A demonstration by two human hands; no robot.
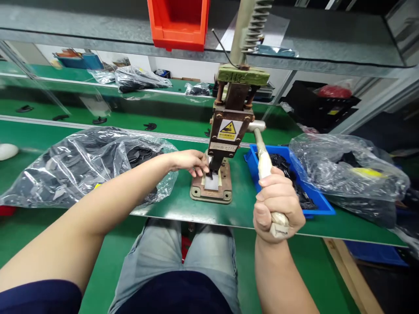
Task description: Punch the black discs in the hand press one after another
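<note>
A hand press (229,122) with a yellow warning label stands at the middle of the green bench. My right hand (278,203) is wrapped around its taped lever handle (264,163), which slants down toward me. At the press base (211,195), my left hand (193,162) reaches in from the left with bent fingers. Its fingertips are at a small black part (210,175) on the pale plate, right beneath the press ram (215,162). The part is partly hidden by the fingers and the ram.
Left of the press lies a clear plastic bag (75,152) of dark pieces. On the right are a blue bin (319,207) with black parts and another plastic bag (347,152). A shelf (98,37) with an orange bin (178,41) crosses above. Behind, black parts (100,120) lie on a green strip.
</note>
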